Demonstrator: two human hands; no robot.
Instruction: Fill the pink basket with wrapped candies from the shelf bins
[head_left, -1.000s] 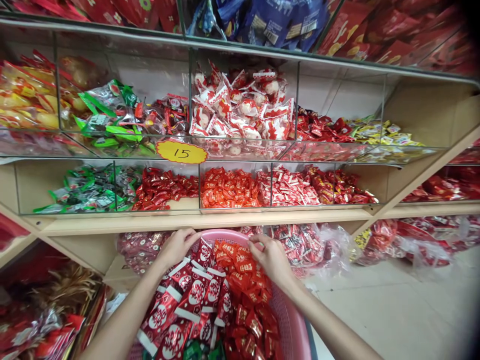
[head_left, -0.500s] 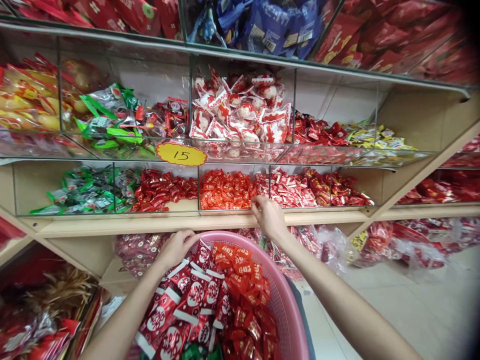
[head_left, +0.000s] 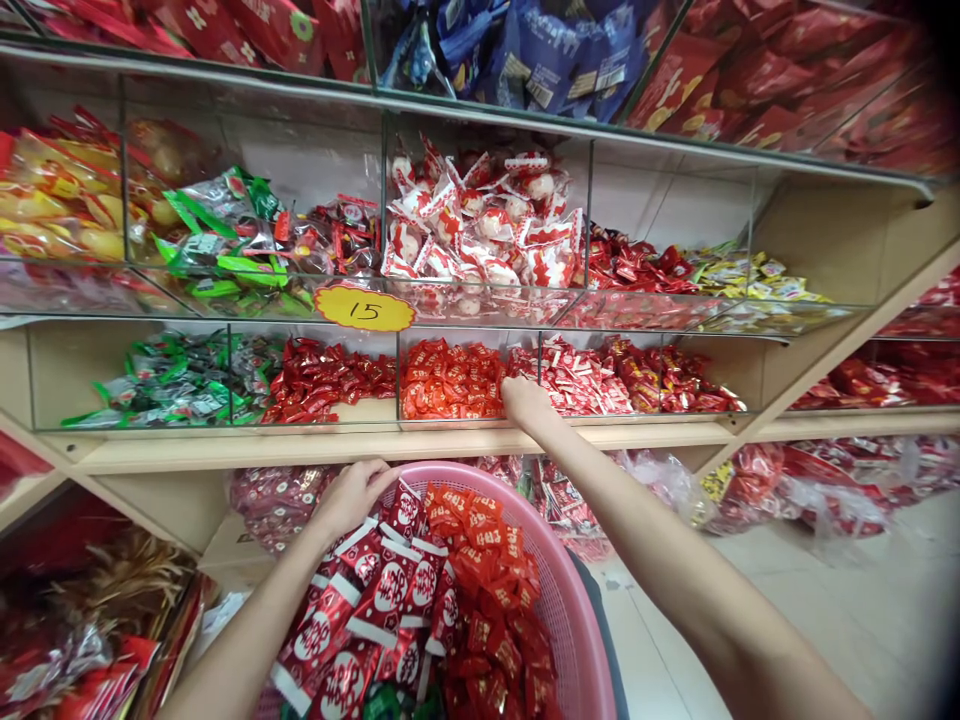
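My left hand [head_left: 358,497] is closed over the far left rim of a pink plastic basket [head_left: 592,610]. Inside the basket lie dark red wrapped candies with white ends [head_left: 390,590], orange-red wrapped candies [head_left: 480,530], shiny red candies [head_left: 499,650] and a little green at the bottom. My right hand [head_left: 526,408] reaches to the low shelf, at the right side of a bin of orange-red candies [head_left: 454,380]. Its fingers are curled and partly hidden, so what they hold cannot be made out. Red-and-white candies [head_left: 581,378] lie just to its right.
A wooden shelf edge [head_left: 225,452] runs behind the basket, with clear dividers between bins. A yellow tag [head_left: 364,309] reading 15 hangs above. Green-wrapped candies [head_left: 172,380] are at left. Plastic bags of candies [head_left: 750,480] stand below right, beside the tiled floor [head_left: 810,620].
My right hand has moved slightly forward at the bin, its fingers now curled more tightly, and the forearm has swung up and right. The left hand and the basket stay in place.
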